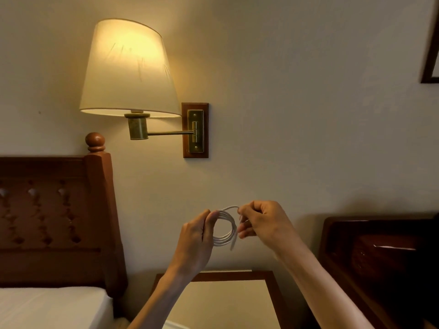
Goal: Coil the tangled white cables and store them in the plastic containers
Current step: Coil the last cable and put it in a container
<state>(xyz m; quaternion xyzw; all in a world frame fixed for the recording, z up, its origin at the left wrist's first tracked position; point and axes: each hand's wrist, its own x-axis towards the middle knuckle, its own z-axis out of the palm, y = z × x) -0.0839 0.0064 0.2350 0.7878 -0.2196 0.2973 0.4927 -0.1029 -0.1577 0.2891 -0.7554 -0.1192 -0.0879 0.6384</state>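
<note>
Left hand raised, fingers curled in a pinch, right hand likewise, forearms converging

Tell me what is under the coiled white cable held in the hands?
Below the white cable, gripped by the left hand and right hand, stands a wooden nightstand. Both forearms cover part of its top; no container shows.

A lit cream-shaded brass wall lamp glows on a beige wall above a carved dark wooden headboard and a wood-framed nightstand.
</note>
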